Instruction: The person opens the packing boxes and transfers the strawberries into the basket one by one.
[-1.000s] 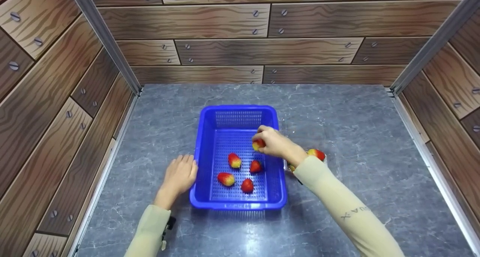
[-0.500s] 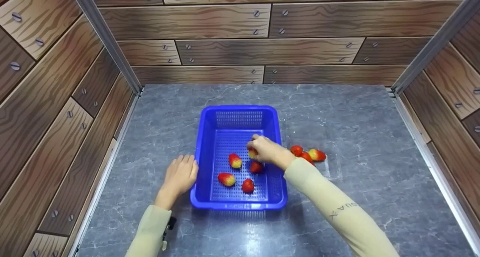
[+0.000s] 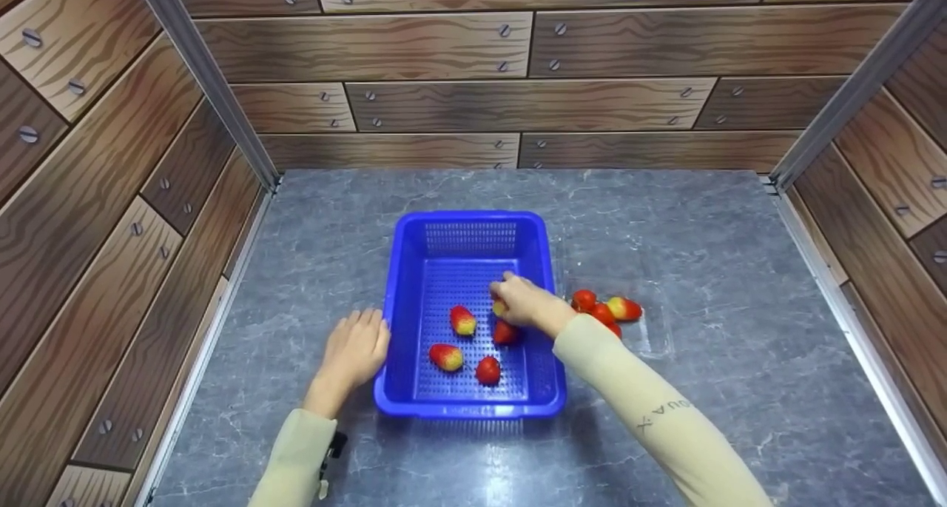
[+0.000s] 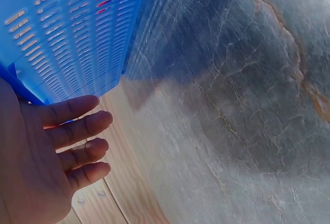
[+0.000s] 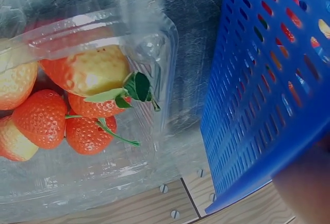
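Observation:
A blue plastic basket (image 3: 473, 411) with slotted walls stands on the grey table. Inside its right half, my right hand (image 3: 527, 301) pinches a yellow-and-red strawberry (image 3: 499, 308) low over the bottom. Close under that hand lies a red strawberry (image 3: 506, 334); several more, such as a two-toned strawberry (image 3: 446, 357), lie spread nearby. My left hand (image 3: 356, 346) rests against the basket's left rim. In the left wrist view its fingers (image 4: 85, 126) are loosely extended beside the basket wall, with nothing in them; its thumb is out of sight. The right wrist view cuts off the right fingers and held fruit.
Right of the basket sits a clear plastic box (image 5: 167, 44) holding several strawberries (image 3: 625, 309), some with green leaves. Its outline is faint in the head view. Wood-patterned walls (image 3: 444, 48) bound the table at the back and both sides.
My right hand has moved down and slightly left inside the basket with the strawberry, uncovering more of the fruit in the clear box. The left hand has stayed at the rim.

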Available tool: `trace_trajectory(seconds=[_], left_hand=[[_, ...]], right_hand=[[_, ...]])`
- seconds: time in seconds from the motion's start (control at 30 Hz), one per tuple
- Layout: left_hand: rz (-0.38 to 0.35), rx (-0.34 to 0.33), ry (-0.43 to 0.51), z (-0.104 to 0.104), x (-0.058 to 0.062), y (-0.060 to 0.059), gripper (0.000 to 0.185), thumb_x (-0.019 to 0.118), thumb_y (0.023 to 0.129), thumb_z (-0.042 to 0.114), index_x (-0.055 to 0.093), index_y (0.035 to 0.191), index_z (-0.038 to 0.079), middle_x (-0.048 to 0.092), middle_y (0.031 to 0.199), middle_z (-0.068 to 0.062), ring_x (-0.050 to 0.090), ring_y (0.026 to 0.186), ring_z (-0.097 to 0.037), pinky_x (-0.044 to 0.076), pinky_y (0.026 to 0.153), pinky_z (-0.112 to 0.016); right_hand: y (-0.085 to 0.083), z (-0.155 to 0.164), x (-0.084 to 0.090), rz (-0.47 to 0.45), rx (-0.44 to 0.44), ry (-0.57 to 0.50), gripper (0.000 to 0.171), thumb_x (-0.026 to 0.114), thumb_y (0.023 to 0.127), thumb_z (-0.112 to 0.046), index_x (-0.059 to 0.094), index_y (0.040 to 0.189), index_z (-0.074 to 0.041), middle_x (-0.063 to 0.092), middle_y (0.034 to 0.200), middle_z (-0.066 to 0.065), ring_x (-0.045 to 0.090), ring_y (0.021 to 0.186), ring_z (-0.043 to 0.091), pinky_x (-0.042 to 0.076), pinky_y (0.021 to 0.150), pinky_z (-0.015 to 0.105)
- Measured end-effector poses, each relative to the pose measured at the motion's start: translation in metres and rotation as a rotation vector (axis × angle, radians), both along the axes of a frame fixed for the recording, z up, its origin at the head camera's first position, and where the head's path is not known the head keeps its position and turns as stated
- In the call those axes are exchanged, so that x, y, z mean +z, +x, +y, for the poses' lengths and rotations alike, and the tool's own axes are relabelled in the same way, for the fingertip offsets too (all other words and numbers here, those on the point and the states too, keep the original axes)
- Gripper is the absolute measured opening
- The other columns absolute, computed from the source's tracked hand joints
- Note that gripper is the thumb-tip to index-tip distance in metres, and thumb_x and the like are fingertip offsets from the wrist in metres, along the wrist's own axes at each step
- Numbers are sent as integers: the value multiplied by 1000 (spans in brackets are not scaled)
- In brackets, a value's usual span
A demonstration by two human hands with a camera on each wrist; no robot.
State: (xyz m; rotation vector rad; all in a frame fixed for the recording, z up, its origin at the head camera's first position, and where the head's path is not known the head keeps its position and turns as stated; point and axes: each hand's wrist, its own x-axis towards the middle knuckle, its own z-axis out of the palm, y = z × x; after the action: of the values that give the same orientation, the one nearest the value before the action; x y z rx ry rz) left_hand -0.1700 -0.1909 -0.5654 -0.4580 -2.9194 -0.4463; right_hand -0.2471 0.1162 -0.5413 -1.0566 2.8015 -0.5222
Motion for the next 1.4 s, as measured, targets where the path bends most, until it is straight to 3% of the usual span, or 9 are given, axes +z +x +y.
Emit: trace_trajectory(seconds=[0.37, 0.5, 0.8, 1.03, 1.4], left_hand=[[-30, 7, 14, 1, 1, 0, 38, 38, 103, 21, 62, 118, -5, 64, 118, -23, 57, 111, -43, 44, 95, -54], [2, 2, 10, 1, 0, 0, 35, 39, 103, 20, 63, 112, -4, 65, 111, -22, 59, 104, -42, 46, 89, -54], [-22, 3, 17, 0, 0, -1, 38, 38, 103, 20, 62, 117, -5, 64, 116, -23, 57, 109, -42, 45, 94, -54], [-38, 9, 9, -1, 0, 0, 38, 38, 103, 21, 62, 118, -5, 64, 117, -23, 57, 109, -42, 44, 95, -55], [63, -10, -1, 1, -2, -1, 29, 41, 101, 18, 62, 98, -1, 65, 96, -18, 59, 91, -40, 47, 79, -51]], right_hand=[[1, -6, -7, -58, -66, 23, 10, 65, 78, 5, 59, 86, 4, 52, 84, 16, 58, 76, 35, 54, 71, 48], [2, -8, -11, -73, -84, 19, 9, 65, 80, 5, 58, 85, 3, 54, 86, 19, 59, 78, 37, 54, 74, 49], [2, -10, -18, -35, -111, -11, 6, 63, 83, 5, 57, 85, 5, 56, 88, 26, 60, 79, 43, 53, 73, 53], [2, -13, -18, -61, -132, 16, 7, 62, 87, 2, 60, 92, 7, 57, 94, 28, 62, 84, 45, 54, 78, 53], [2, -18, -3, -42, -135, 104, 24, 66, 87, -2, 62, 109, 5, 58, 107, 27, 61, 98, 46, 54, 85, 55]])
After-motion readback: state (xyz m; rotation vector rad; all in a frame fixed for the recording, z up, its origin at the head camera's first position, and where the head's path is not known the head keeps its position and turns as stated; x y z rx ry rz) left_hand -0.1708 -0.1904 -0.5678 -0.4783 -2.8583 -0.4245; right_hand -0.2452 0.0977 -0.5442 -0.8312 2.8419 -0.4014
